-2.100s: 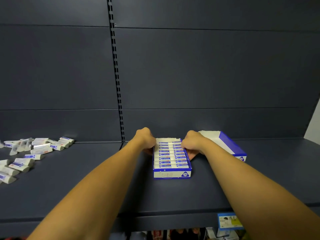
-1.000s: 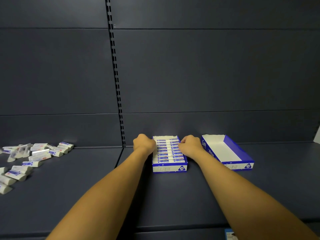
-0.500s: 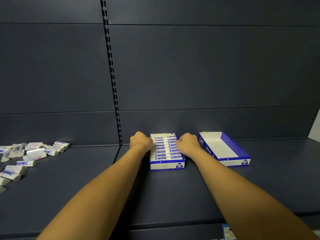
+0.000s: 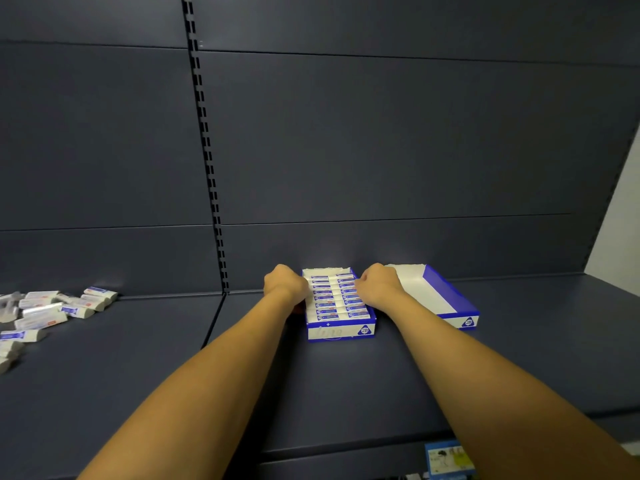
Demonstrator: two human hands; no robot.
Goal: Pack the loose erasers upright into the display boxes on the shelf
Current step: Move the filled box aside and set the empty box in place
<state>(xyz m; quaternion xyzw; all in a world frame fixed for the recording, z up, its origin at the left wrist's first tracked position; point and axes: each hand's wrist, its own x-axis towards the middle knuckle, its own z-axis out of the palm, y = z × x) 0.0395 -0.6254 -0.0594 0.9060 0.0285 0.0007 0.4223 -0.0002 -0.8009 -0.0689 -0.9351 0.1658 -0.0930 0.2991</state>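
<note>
Filled display box (image 4: 341,332) held at both sides on the dark shelf (image 4: 346,386).

The filled display box is seen at the back of the shelf, against the rear panel (image 4: 381,150), with two rows of erasers (image 4: 334,296) packed inside it. The left hand (image 4: 284,284) is set against the box's left wall and the right hand (image 4: 378,285) against its right wall; the fingers of both are curled round the box edges, though the fingertips are hidden from view. An empty display box (image 4: 450,299) is placed just right of the filled one, angled, partly behind the right hand. A heap of loose erasers (image 4: 52,311) is noted well to the left of the filled box, lying flat. A price label (image 4: 448,459) is seen below the shelf's front edge.
</note>
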